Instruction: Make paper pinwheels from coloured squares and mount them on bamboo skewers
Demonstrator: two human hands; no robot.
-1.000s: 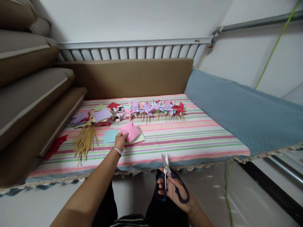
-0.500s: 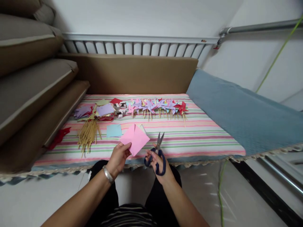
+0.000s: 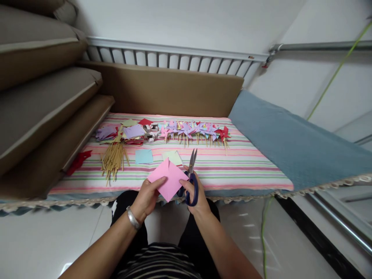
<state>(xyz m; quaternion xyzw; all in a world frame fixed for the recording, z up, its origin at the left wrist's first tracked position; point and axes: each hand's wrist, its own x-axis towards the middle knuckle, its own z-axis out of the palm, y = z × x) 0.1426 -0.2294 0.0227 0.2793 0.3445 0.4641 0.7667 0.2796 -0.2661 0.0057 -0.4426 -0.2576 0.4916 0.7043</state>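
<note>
Between thumb and fingers, my left hand (image 3: 148,196) grips a pink square of paper (image 3: 171,179) turned corner-up, with slits or creases running in from its corners. The scissors (image 3: 191,182), with dark blue handles, sit in my right hand (image 3: 198,197), blades pointing away from me and nearly together. My right thumb touches the paper's right corner. Just beyond lie a light blue paper square (image 3: 144,156) and a pale green one (image 3: 173,157) on the striped cloth (image 3: 238,170).
A row of paper pinwheels (image 3: 186,130) on sticks lies at the back. Left of it are stacked coloured papers (image 3: 134,131), a bundle of thin sticks (image 3: 114,161) and a red paper piece (image 3: 79,162). Cushions (image 3: 52,89) are piled at the left; a blue cloth (image 3: 290,131) covers the right.
My right hand has come left and its thumb now meets the pink paper's corner. The scissor blades have drawn closer together. The view has shifted slightly, and the pale green square shows more.
</note>
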